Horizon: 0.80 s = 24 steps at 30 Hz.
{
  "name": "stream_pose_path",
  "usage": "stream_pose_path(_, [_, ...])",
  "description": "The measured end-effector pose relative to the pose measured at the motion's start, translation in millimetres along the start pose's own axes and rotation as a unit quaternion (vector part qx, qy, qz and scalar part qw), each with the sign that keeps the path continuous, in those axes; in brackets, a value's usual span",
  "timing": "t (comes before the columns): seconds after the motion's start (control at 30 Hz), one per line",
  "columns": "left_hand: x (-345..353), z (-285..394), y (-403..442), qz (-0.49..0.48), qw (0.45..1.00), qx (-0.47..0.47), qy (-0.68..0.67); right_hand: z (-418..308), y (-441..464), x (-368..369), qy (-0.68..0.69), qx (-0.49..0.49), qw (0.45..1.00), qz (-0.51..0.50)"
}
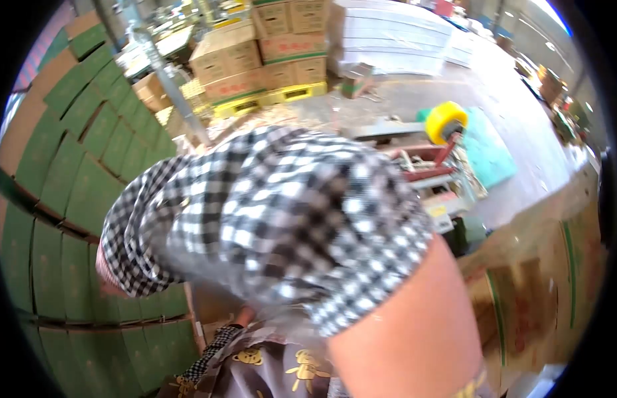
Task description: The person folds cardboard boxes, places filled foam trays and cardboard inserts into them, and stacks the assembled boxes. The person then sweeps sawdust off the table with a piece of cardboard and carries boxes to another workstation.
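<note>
A black-and-white checked sleeve (pixel 275 212) with an elastic cuff crosses most of the view, on my raised right arm. At its far left end a little of my right hand (pixel 106 273) shows pinkish, close to the stacked green cartons (pixel 82 265); its fingers are hidden. Lower down, my left hand (pixel 244 316) is partly visible past another checked sleeve (pixel 215 348), near a brown cardboard surface (pixel 212 302). I cannot make out its fingers or anything held. A grey-brown apron (pixel 275 375) with yellow bears covers my front.
Brown cartons (pixel 229 56) stand on yellow pallets (pixel 295 93) at the back, beside a white wrapped stack (pixel 388 36). A metal post (pixel 165 76) rises at left. A yellow wheel (pixel 445 122) on a red-framed device stands ahead. Flattened cardboard (pixel 534 292) lies at right.
</note>
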State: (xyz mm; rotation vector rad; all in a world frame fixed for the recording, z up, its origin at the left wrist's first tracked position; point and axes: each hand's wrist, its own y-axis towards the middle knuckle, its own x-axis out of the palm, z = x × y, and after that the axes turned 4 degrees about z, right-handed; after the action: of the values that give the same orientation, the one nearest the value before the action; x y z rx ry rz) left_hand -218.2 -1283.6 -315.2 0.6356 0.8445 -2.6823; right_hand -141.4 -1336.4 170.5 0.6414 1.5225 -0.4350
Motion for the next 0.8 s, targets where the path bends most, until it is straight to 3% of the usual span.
stream_pose_path(0.2, [-21.8,30.1,-36.2,-0.038,0.996,-0.034,0.071,36.6,-65.0,-77.9,0.072,0.072,0.995,-0.018])
stream_pose_path(0.37, [-32.3,96.7,-29.8,-0.058,0.990,-0.004,0.127,58.5,-136.7,-101.4,0.053,0.134,0.988,-0.060])
stream_pose_path(0.43, [-43.4,146.5,-9.8,-0.059,0.984,0.028,0.164,61.0,-168.7,-85.8,0.045,0.180,0.980,-0.077])
stream_pose_path(0.47, [-56.2,180.5,-0.3,-0.063,0.979,0.043,0.191,68.0,-188.7,-62.8,0.093,0.146,0.984,0.048])
stream_pose_path(0.53, [-75.2,244.5,19.2,-0.079,0.962,0.067,0.254,73.1,-228.7,-15.7,0.210,0.149,0.964,0.072])
stream_pose_path(0.57, [-83.8,266.9,25.8,-0.108,0.934,0.068,0.334,74.6,-246.4,11.1,0.157,0.133,0.973,0.101])
stream_pose_path(0.6, [-77.6,289.5,33.4,-0.077,0.942,0.071,0.320,72.6,-264.2,41.6,0.108,0.113,0.979,0.134])
stream_pose_path(0.63, [-64.8,315.7,52.6,0.014,0.917,-0.084,0.389,66.6,-274.3,56.8,0.100,0.143,0.980,0.097])
stream_pose_path(0.67, [-51.6,345.4,77.7,0.097,0.860,-0.241,0.440,63.1,-284.8,70.5,0.090,0.176,0.978,0.064])
stream_pose_path(0.73, [-42.8,406.2,114.2,0.222,0.655,-0.536,0.484,72.5,-314.5,102.5,0.234,0.186,0.951,0.078])
stream_pose_path(0.77, [-41.7,445.7,101.6,0.191,0.618,-0.551,0.528,64.8,-323.7,82.5,0.237,0.258,0.934,0.068])
stream_pose_path(0.8, [-32.5,458.0,118.8,0.197,0.619,-0.559,0.515,50.9,-335.0,56.6,0.240,0.328,0.912,0.061])
